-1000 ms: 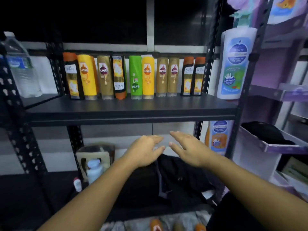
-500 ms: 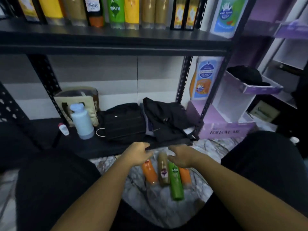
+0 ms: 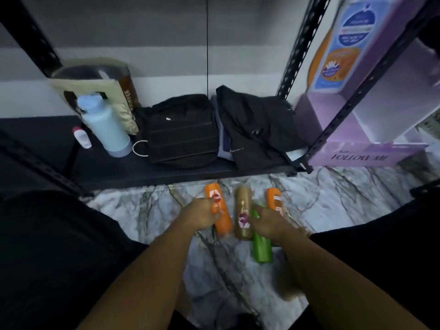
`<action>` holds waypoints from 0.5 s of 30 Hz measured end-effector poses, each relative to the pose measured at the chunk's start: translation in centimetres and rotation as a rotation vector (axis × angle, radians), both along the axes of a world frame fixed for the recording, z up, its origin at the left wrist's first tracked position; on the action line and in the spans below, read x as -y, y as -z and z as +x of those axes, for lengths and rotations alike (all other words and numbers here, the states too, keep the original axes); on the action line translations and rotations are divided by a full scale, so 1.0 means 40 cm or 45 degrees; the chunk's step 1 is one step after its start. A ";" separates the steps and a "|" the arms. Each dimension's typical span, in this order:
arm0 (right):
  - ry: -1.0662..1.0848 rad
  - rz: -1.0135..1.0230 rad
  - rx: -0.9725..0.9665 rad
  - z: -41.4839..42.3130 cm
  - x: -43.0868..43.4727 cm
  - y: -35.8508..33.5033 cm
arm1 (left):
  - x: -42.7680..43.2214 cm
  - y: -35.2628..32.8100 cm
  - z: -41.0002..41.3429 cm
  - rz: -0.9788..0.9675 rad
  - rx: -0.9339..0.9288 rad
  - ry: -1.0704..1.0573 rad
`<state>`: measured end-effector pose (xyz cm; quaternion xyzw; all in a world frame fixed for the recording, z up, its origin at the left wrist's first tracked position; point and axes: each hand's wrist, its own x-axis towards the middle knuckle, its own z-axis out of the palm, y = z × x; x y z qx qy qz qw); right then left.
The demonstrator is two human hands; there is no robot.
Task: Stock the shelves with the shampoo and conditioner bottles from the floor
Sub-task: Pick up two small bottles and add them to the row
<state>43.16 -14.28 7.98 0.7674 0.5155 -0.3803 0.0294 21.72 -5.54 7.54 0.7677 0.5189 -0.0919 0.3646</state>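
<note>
Several bottles lie side by side on the marble floor [image 3: 333, 206] in front of the bottom shelf [image 3: 190, 170]. My left hand [image 3: 200, 216] grips the orange bottle [image 3: 220, 210] on the left of the row. My right hand [image 3: 270, 225] curls round the green bottle [image 3: 262, 248]. Between the hands lies a brown bottle [image 3: 243, 215], untouched. A second orange bottle [image 3: 273, 198] lies at the right, partly behind my right hand.
The bottom shelf holds a pale blue flask [image 3: 104, 129], a small white and red bottle [image 3: 82, 137], a coffee bag [image 3: 119, 91], a black bag [image 3: 183, 132] and folded black clothing [image 3: 254, 129]. A purple cardboard stand [image 3: 357, 153] is at right. My dark-clothed knees flank the bottles.
My view has dropped from the stocked upper shelf to the floor. Both hands came down onto the bottles, and their fingers have closed on the orange and the green one.
</note>
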 end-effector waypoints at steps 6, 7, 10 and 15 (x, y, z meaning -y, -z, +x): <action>0.111 -0.010 -0.052 0.005 -0.105 0.137 | -0.061 0.153 0.034 -0.130 -0.049 -0.141; 0.125 0.007 -0.053 0.007 -0.124 0.157 | -0.073 0.176 0.039 -0.152 -0.037 -0.202; 0.228 0.064 -0.054 0.021 -0.179 0.219 | -0.106 0.243 0.064 -0.241 0.012 -0.405; 0.416 0.060 -0.188 0.049 -0.260 0.334 | -0.146 0.335 0.097 -0.346 0.207 -0.707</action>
